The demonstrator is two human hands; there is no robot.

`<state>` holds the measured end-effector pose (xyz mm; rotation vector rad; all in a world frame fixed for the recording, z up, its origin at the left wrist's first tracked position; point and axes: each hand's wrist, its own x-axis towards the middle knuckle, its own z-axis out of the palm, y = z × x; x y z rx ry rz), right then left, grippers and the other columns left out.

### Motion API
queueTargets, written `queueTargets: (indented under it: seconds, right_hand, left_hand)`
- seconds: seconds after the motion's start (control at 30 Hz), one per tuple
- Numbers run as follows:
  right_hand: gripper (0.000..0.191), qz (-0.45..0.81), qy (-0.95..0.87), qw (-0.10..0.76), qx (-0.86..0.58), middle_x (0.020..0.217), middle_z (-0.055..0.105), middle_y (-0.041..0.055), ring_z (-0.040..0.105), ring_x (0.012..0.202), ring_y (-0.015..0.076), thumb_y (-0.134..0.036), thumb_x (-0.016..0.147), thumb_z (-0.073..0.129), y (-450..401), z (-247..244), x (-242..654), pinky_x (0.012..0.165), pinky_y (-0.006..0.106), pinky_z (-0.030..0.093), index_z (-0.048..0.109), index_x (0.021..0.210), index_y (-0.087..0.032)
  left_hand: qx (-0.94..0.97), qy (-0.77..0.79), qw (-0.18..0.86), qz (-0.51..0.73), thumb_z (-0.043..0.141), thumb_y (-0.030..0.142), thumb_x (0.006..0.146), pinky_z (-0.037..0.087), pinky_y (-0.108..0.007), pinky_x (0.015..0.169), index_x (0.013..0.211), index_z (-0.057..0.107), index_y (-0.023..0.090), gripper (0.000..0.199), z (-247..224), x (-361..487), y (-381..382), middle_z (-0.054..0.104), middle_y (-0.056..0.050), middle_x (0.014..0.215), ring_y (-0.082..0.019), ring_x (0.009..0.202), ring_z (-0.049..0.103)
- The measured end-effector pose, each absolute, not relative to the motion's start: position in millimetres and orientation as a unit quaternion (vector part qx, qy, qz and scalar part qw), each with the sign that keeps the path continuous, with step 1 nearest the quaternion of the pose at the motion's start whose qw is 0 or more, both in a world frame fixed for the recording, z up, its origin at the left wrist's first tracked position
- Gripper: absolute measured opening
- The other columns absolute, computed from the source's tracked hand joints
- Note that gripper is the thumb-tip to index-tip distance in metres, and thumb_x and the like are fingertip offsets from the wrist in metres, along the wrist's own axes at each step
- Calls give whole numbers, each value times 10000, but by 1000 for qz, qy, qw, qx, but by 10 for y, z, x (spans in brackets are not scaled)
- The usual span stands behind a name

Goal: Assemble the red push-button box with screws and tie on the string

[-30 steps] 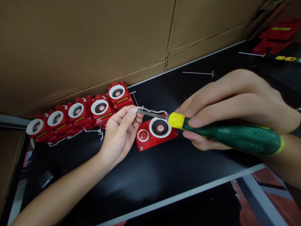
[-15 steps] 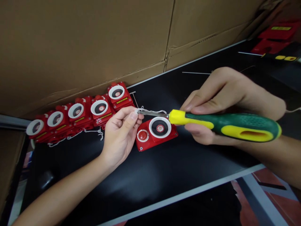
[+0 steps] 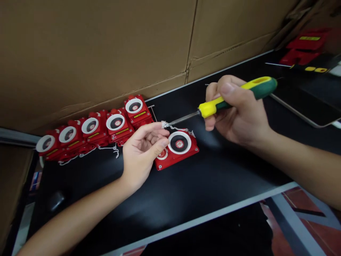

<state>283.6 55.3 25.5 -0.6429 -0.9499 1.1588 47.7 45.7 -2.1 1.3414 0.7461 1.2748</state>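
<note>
My right hand [image 3: 237,110] is wrapped round a green and yellow screwdriver [image 3: 209,108], its metal shaft slanting down to the left. The screwdriver's tip meets a white string [image 3: 176,128] at the index fingertip of my left hand [image 3: 142,153]. That hand is half curled, keeping the string at the fingertip, with the thumb lower and apart from the index finger. Under the fingers lies a red box [image 3: 173,161] with a white-ringed black disc [image 3: 179,143]. The string runs to the box's far edge; my left thumb partly covers its round red button.
Several similar red boxes [image 3: 115,122] with strings stand in a row by the cardboard [image 3: 106,53]. A dark flat device [image 3: 306,106], another screwdriver [image 3: 314,69] and more red parts [image 3: 309,44] lie at the right. A dark rounded object [image 3: 57,200] is at the left.
My right hand has turned the screwdriver, so its handle now points up to the right. My left thumb has come away from the index fingertip and dropped lower.
</note>
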Motion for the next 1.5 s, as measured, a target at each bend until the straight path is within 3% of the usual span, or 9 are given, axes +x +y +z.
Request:
queueTargets:
  seconds: [0.17,0.3,0.47,0.6,0.77,1.0,1.17,1.33,1.5]
  right_hand:
    - [418,544,-404,671,-302,655,621,-61,547,420,79,-503,777,978,715,240,2916,401,247,562,674,696,-228]
    - [462,541,-400,668,-319,680,645,-60,533,440,79,-579,721,1008,811,250,3039,399,252,501,689,736,-245]
    - [500,512,-391,687,-337,676,617,-67,483,434,76,-622,705,1010,939,268,3192,374,259,425,682,814,-260]
    - [523,479,-378,709,-353,606,572,-77,419,417,83,-647,665,992,998,297,3242,355,254,328,669,836,-274]
    - [518,491,-361,707,-357,611,571,-82,363,407,83,-620,663,959,1035,287,3276,351,262,249,600,825,-284]
    - [574,507,-360,710,-332,622,525,-83,308,394,60,-608,644,980,1070,269,3347,356,265,149,557,839,-272]
    - [534,504,-381,694,-345,613,520,-78,322,387,62,-612,660,945,982,329,3260,339,260,182,563,808,-270]
    - [424,502,-376,686,-370,644,575,-58,279,396,70,-562,722,887,872,337,3091,320,296,198,581,801,-279]
    - [309,484,-383,694,-370,654,560,-52,270,381,82,-498,778,805,826,340,3022,312,302,179,585,772,-281]
  left_hand:
    - [707,317,356,523,836,301,1012,622,-317,898,1140,784,250,148,-62,395,511,756,-40,1051,-186,980,725]
    - [825,354,221,380,858,435,935,601,-458,1025,1277,680,231,436,-96,315,581,719,-107,1260,-291,1153,677]
    - [877,336,226,258,932,559,822,627,-515,1025,1335,621,220,689,-48,272,633,735,-128,1263,-339,1141,717]
    - [898,308,222,221,877,428,864,648,-480,992,1340,635,207,578,28,284,625,752,-128,1242,-319,1102,756]
    - [893,272,199,298,844,414,899,663,-420,917,1315,671,196,500,-16,264,655,774,-118,1201,-288,1030,780]
    - [847,267,220,404,787,604,934,658,-406,863,1349,662,182,605,-193,156,803,771,-100,1141,-274,941,774]
    - [829,297,222,418,723,726,941,670,-443,897,1375,620,177,707,-261,131,824,756,-111,1161,-304,992,783]
    - [836,270,222,423,704,691,996,665,-450,929,1436,580,226,652,-250,144,794,727,-106,1215,-306,1030,775]
    - [836,306,224,396,683,748,959,660,-485,923,1407,566,219,703,-207,163,750,710,-118,1189,-324,1015,756]
